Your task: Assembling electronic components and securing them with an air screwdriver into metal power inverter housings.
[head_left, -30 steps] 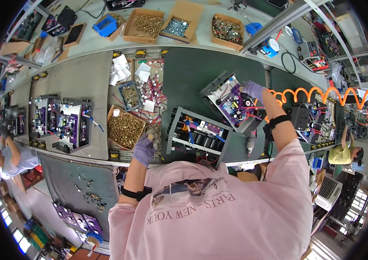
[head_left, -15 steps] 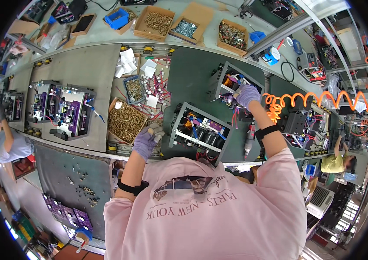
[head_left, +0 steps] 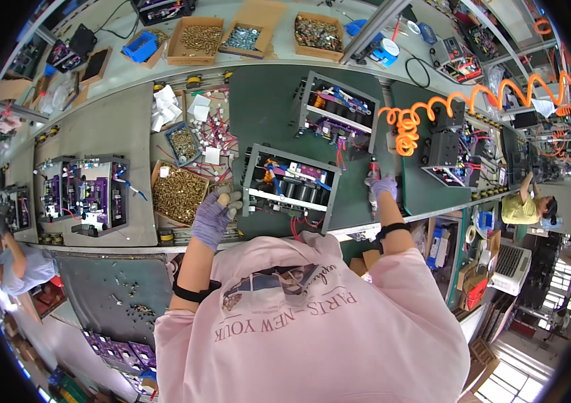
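My left hand (head_left: 213,218), in a purple glove with grey fingertips, is beside the box of brass-coloured screws (head_left: 179,193). Its fingers are bent together, and whatever they hold is too small to make out. Farther right, my right hand (head_left: 383,187), gloved too, is closed around a slim red-and-grey power screwdriver (head_left: 374,205) on the green work surface. Between my hands sits a grey metal chassis (head_left: 290,189) with black cylinders, a purple board and blue and red wires. A second similar chassis (head_left: 339,111) stands beyond it, untouched.
An orange coiled hose (head_left: 406,129) runs off to the right, near another chassis (head_left: 443,149). Left are a small tray of hardware (head_left: 183,144), white pieces (head_left: 166,107) and red-wired leads (head_left: 217,131). More assembled units (head_left: 100,195) stand farther left. Co-workers sit at both sides.
My right hand has left the far chassis, come back toward me and closed on the power screwdriver. My left hand stays by the screw box. The whole view has shifted.
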`<state>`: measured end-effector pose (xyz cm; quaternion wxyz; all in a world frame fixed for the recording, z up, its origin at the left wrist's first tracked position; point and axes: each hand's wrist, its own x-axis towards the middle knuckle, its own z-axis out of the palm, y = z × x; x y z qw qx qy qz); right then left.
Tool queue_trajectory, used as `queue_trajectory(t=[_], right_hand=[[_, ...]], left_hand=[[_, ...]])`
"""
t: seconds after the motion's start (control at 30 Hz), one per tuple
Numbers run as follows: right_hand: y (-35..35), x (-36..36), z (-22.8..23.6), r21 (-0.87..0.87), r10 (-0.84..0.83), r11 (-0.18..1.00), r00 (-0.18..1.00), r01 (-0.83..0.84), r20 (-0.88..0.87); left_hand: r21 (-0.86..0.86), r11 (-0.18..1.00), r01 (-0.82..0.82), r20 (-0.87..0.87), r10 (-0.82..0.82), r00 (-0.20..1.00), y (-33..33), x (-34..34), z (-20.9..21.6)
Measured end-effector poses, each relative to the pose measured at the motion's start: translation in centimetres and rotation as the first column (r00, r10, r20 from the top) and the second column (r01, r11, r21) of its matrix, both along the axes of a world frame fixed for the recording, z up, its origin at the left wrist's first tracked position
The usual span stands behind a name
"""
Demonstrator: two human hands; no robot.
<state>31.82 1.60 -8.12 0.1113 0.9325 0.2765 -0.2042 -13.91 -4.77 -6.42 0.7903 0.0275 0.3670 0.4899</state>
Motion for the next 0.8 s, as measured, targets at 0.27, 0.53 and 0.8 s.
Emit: queue_trajectory(t=[0.27, 0.53, 0.8], right_hand=[[-2.4, 2.1, -3.9, 0.155, 0.175, 0.976, 0.975, -0.154, -0.135], [-6.1, -2.0, 5.5, 0.667, 0.225, 0.338, 0.631, 0.664, -0.742], [-3.7, -15.3, 18.6, 0.477, 0.841, 0.394, -0.098, 0.786, -0.532]], left_hand=[[0.025, 1.0, -0.009, 0.108, 0.006, 0.994, -0.9, 0.8, 0.6], [0.057, 0.998, 0.032, 0.022, -0.033, 0.999, -2.8, 1.9, 1.6], [0.016, 0.968, 0.252, 0.244, -0.248, 0.938, -1.4, 4.6, 3.0]])
